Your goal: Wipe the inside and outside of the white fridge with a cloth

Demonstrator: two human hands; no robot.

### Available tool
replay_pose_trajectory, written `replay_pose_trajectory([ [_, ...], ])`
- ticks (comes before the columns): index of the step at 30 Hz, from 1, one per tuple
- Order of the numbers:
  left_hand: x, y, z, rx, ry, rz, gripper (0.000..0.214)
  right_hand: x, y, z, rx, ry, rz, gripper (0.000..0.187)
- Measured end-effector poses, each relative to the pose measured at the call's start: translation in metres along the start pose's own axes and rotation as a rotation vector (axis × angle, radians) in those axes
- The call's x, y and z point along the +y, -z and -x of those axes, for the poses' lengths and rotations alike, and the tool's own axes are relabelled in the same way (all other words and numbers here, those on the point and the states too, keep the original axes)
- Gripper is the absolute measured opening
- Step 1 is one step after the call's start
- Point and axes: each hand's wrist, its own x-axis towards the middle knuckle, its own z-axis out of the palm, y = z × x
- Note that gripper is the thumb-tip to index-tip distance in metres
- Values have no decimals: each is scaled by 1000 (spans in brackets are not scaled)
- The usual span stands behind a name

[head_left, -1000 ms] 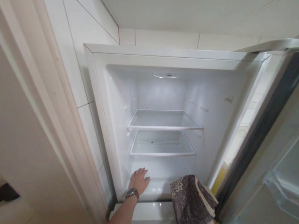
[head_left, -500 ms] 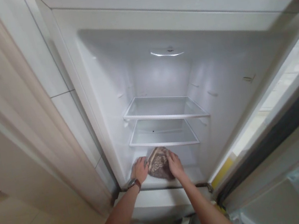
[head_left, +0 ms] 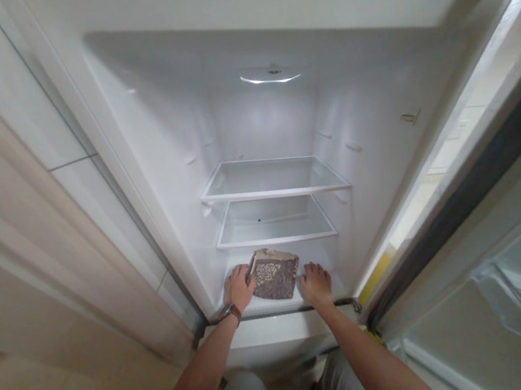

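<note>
A folded brown cloth (head_left: 274, 278) with a cream pattern lies on the floor of an open fridge, just inside its front edge. My left hand (head_left: 241, 289), with a watch (head_left: 230, 312) on the wrist, grips the cloth's left edge; some of its fingertips are hidden by the cloth. To the right of the cloth, and a little apart from it, my right hand (head_left: 316, 283) rests on the fridge floor with its fingers slightly bent and apart, holding nothing.
Two glass shelves (head_left: 274, 191) sit above and behind the cloth, and a lamp (head_left: 271, 78) glows in the fridge ceiling. The fridge door (head_left: 518, 272) stands open on the right. A pale door frame (head_left: 40, 192) runs along the left.
My right hand has let go of the cloth and moved right. The cloth now lies flatter and squarer, with its pattern turned up. My left hand has stayed at its left edge.
</note>
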Motion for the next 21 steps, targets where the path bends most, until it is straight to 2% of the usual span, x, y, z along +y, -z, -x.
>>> replay_pose_trajectory([
  [10, 1, 4, -1, -39, -92, -75, 19, -6, -7, -11, -14, -17, -1, 50],
  [13, 26, -1, -11, -47, -190, -142, 23, -9, -6, -11, -22, -35, -1, 51],
  [17, 81, -31, -19, -141, -346, -151, 40, -9, -4, -11, -50, -46, -5, 52],
  [19, 101, -49, -19, -232, -301, -140, 53, -9, -3, -11, -46, -40, -12, 51],
  [21, 108, -61, -19, -306, -229, -128, 63, -9, -4, -11, -34, -34, -13, 51],
])
